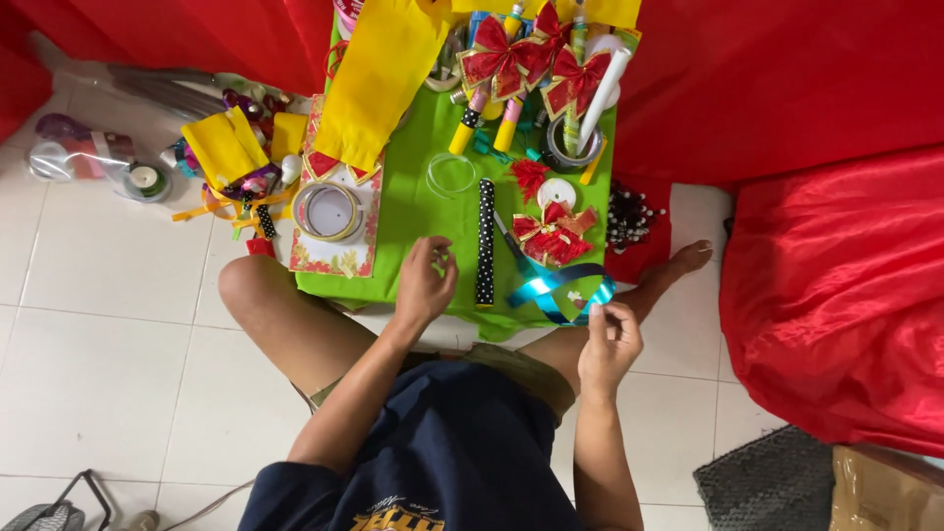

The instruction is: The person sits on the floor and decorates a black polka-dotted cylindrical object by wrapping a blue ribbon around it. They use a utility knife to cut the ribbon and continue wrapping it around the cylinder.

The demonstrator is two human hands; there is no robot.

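I sit on a tiled floor at a low table under a green cloth (418, 211). My right hand (610, 339) pinches the end of a shiny blue ribbon (556, 285) that curls over the table's front right corner. My left hand (425, 280) hovers above the cloth with its fingers curled; something small and pale seems to sit at the fingertips, but I cannot tell what. A black roll with white dots (485, 241) lies between the hands. Red and gold bows (553, 236) rest just beyond the ribbon.
Rolls of tape (329, 209), yellow paper (379, 79), more red bows (521, 54) and tubes crowd the table's far side. Ribbon spools and yellow scraps (224, 147) litter the floor at left. Red fabric (836, 285) lies at right, a grey mat (762, 482) at lower right.
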